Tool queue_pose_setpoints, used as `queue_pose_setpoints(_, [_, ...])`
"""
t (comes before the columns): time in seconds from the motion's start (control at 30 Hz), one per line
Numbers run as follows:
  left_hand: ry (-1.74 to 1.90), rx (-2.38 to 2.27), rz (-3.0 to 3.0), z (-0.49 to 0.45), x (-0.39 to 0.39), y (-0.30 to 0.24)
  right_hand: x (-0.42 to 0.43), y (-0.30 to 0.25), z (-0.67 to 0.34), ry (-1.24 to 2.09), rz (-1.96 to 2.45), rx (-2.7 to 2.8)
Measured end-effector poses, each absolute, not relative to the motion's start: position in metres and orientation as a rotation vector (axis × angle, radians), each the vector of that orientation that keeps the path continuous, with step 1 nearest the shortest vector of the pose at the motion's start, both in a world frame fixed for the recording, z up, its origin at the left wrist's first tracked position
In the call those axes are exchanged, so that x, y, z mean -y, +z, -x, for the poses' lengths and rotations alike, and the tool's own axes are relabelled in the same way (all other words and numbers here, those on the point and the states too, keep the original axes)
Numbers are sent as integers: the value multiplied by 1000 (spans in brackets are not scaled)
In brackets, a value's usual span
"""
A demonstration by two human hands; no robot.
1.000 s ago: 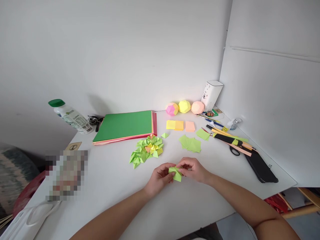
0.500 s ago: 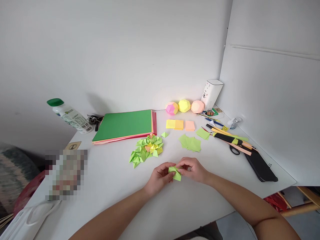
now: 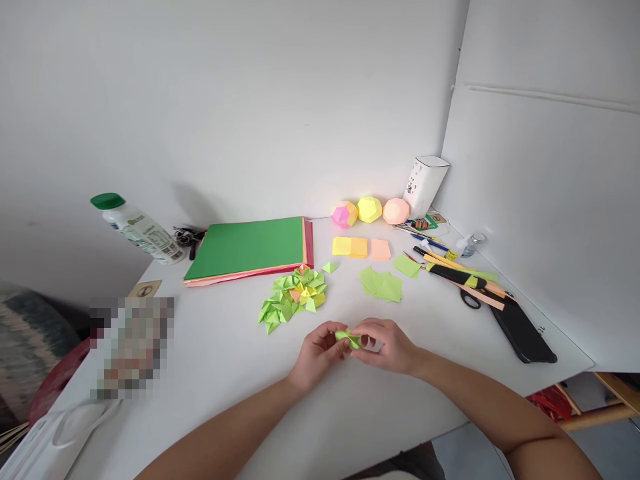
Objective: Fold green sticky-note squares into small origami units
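A small light-green paper piece, partly folded, is held between both hands above the white table. My left hand pinches its left side between thumb and fingers. At the other side, my right hand grips its right edge with thumb and fingertips. Beyond my left hand lies a heap of folded paper units, mostly light green with some yellow and orange. One folded green unit sits apart from the heap. Loose green paper squares lie beyond my right hand, with another green stack beside them.
Yellow and orange sticky notes and pink notes lie behind. Several faceted paper balls stand against the wall. Coloured sheets and a bottle are at left. Scissors, a cutter and a black case lie right.
The green paper was flatter and faced up; now it is bent up between the fingers. My right hand's fingers have shifted around its right edge.
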State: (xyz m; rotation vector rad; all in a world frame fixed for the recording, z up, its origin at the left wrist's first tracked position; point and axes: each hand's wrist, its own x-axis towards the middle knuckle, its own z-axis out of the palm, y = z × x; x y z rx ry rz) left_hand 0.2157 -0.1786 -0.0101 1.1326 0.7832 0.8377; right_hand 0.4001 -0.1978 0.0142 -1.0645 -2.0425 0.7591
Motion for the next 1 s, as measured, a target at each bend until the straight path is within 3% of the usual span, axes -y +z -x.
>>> queue_pose_setpoints(0.37, [780,-782,-1342,-216,180,-12,197,12,-398,744,1068,2049])
queue_pose_setpoints(0.73, [796,-803,-1298,-215,178,-5,196,11,-399,1293,1240,1658])
queue_pose_setpoints(1.0, [752,-854,-1295,-216,179,-6,195,5,-399,1445,1269,1500])
